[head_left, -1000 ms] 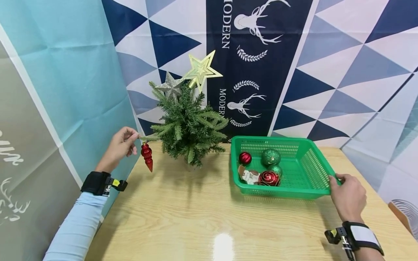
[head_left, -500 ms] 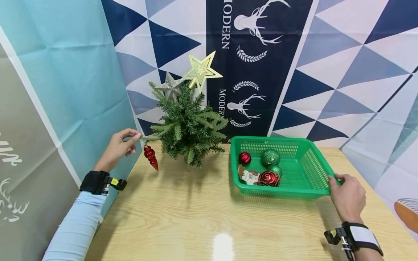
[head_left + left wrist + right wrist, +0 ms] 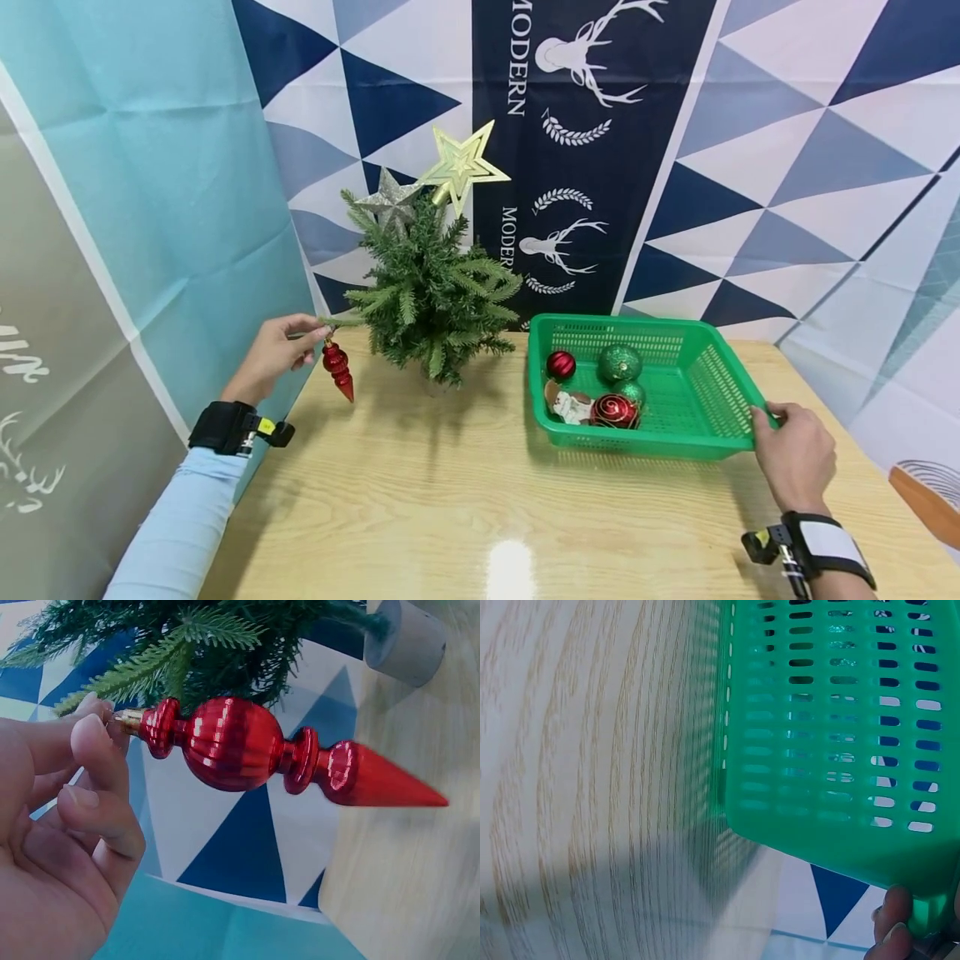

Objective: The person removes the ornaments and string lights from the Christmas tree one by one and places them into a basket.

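At the left side of the small Christmas tree point(image 3: 435, 292), my left hand point(image 3: 273, 354) pinches the thin hanger of a red finial-shaped ornament point(image 3: 338, 371). The fingers meet at the tip of a low branch point(image 3: 347, 320); whether the hanger is around it cannot be seen. In the left wrist view the ornament's gold cap point(image 3: 130, 721) lies beside the fingertips, and its body hangs free above the table. My right hand point(image 3: 797, 454) grips the near right corner of a green plastic basket point(image 3: 645, 442), with fingertips point(image 3: 894, 911) at the rim in the right wrist view.
In the basket lie a small red ball point(image 3: 561, 364), green glitter balls point(image 3: 620, 363), a red swirled ball point(image 3: 615, 411) and a white-and-brown figure point(image 3: 572, 407). A gold star point(image 3: 462, 167) and a silver star point(image 3: 390, 198) top the tree. Patterned cloth stands behind the wooden table point(image 3: 420, 500).
The ornament swung right, then back left. My left hand has dropped slightly, its fingers remaining at the branch tip. The right hand stays on the basket.
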